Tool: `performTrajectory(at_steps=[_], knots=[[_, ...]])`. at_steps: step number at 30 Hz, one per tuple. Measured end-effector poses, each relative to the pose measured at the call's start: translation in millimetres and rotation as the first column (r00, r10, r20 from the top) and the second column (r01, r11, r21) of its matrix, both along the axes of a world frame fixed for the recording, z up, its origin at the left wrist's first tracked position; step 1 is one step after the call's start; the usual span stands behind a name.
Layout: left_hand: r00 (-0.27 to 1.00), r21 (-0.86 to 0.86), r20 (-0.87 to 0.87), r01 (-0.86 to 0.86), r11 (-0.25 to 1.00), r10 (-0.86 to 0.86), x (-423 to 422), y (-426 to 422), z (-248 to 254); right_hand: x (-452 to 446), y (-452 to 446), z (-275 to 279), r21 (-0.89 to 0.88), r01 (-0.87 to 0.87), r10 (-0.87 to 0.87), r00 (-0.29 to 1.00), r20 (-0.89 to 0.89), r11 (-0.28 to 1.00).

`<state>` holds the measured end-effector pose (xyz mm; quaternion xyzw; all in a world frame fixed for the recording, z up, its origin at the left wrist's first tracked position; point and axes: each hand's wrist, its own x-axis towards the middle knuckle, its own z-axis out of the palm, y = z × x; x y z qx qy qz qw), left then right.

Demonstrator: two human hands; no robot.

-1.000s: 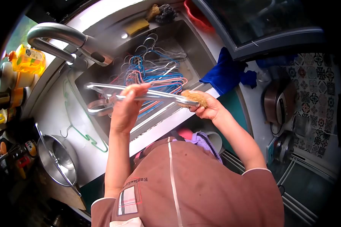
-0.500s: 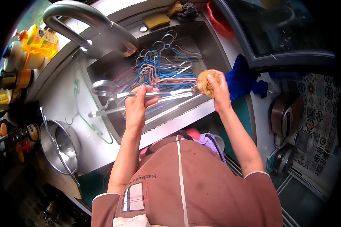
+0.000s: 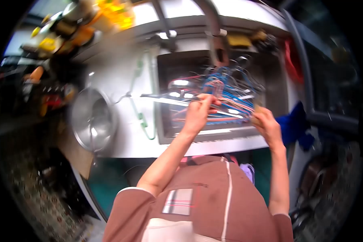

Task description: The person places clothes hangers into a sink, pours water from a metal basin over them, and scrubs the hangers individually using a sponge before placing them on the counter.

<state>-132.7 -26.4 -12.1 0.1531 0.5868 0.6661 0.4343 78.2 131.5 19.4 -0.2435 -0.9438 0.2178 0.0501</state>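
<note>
My left hand (image 3: 198, 115) is closed on a shiny metal clothes hanger (image 3: 169, 101), which reaches left past the sink's side. My right hand (image 3: 268, 126) is closed on a tan scrubber (image 3: 257, 108), mostly hidden by the fingers. It is at the right end of the hanger; motion blur hides whether the two touch. Beneath and behind both hands, a heap of blue, pink and silver hangers (image 3: 215, 80) fills much of the dark metal sink (image 3: 164, 80).
Over the back of the sink hangs the faucet (image 3: 213, 28). A green hanger (image 3: 143, 121) and a steel pot (image 3: 80, 133) are on the left counter. A yellow sponge (image 3: 238, 40), red basin (image 3: 292, 62) and blue cloth (image 3: 294, 127) surround the sink.
The view has swung left, shifting the sink rightward in the picture. The metal hanger now slants down to the right, and the right hand covers more of the scrubber.
</note>
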Motion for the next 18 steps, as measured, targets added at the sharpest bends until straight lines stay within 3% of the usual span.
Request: performTrajectory(at_steps=[2, 5, 6, 8, 9, 10, 12, 15, 18], knots=[[0.998, 0.027, 0.031, 0.049, 0.998, -0.049, -17, -7, 4, 27, 10, -4, 0.005, 0.103, -0.103, 0.992, 0.068, 0.995], [0.985, -0.009, -0.003, 0.172, 0.985, -0.172, -35, -22, 16, 36, 6, -2, -0.073, 0.213, -0.211, 0.977, 0.027, 0.974], [0.991, 0.020, 0.030, 0.130, 0.991, -0.131, -39, -29, 12, 34, 1, 0, -0.097, 0.228, -0.228, 0.974, 0.013, 0.969], [0.996, 0.047, -0.089, 0.031, 0.998, -0.027, -49, -48, 9, 29, -9, -3, -0.129, 0.205, -0.206, 0.979, 0.001, 0.970], [0.998, 0.067, -0.024, -0.055, 0.996, 0.056, -52, -57, 17, 26, -14, -5, -0.157, 0.204, -0.205, 0.979, 0.012, 0.966], [0.981, 0.121, -0.125, -0.131, 0.984, 0.146, -57, -67, 8, 23, -19, -7, -0.186, 0.205, -0.205, 0.979, 0.024, 0.961], [0.947, 0.000, -0.236, -0.224, 0.975, 0.218, -70, -87, 3, 20, -27, -14, -0.202, 0.170, -0.173, 0.985, 0.005, 0.964], [0.972, -0.020, -0.017, -0.235, 0.972, 0.235, -84, -106, 11, 15, -36, -16, -0.249, 0.159, -0.158, 0.987, 0.025, 0.955], [0.964, -0.051, -0.082, -0.256, 0.965, 0.252, -93, -118, 12, 11, -42, -19, -0.249, 0.149, -0.149, 0.989, 0.017, 0.957]])
